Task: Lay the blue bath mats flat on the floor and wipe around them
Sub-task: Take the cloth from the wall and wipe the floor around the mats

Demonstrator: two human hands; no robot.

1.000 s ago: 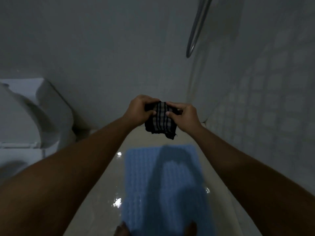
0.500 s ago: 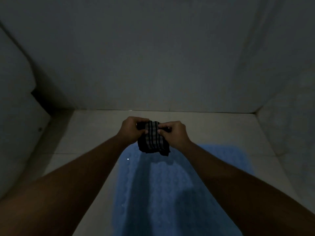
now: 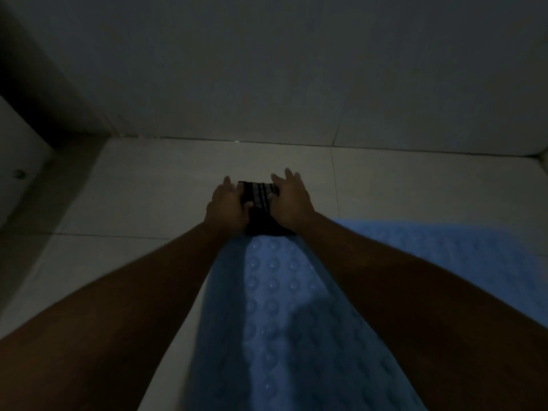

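Left hand [image 3: 227,206] and right hand [image 3: 292,200], fingers straight and not gripping, press dark striped cloth [image 3: 258,193] onto floor [image 3: 133,188] at blue bath mat [image 3: 281,307] far edge

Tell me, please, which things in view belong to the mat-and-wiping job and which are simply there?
Part of the job: blue bath mat, lying flat; striped cloth, pressed to the floor tiles by the left hand and right hand.

Simply there: wall; white fixture at the left edge.
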